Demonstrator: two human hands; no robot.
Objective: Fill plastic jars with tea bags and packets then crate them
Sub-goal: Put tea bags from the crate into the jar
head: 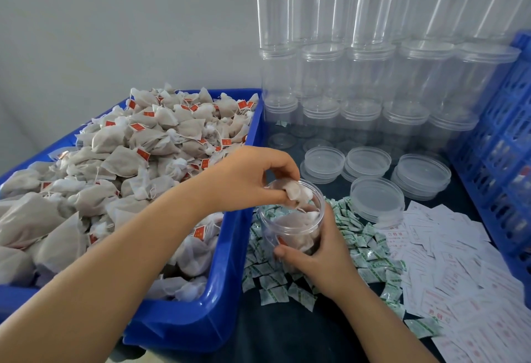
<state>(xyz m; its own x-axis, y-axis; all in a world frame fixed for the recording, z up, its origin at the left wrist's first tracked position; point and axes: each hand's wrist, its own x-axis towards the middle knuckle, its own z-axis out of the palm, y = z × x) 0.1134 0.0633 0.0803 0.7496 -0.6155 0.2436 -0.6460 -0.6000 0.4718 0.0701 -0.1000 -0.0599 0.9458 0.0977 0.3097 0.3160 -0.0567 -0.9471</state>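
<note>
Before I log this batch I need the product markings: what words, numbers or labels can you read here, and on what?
Nothing reads clearly.
Red tags on the tea bags: light marks, too small to read.
Green-and-white packets: print too small.
White slips: red print, characters too blurred to quote.
Jar, lids, blue bin, crate: no text visible.

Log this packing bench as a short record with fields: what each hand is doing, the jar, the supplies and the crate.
left hand: pushing tea bags into the jar mouth
right hand: gripping the jar's side
jar: open, tilted, partly filled
blue bin: heaped with loose tea bags, left of the jar
green-white packets: scattered under and around the jar
white slips: spread at right
lids: loose, behind the jar
empty jars: stacked at back
blue crate: far right
</note>
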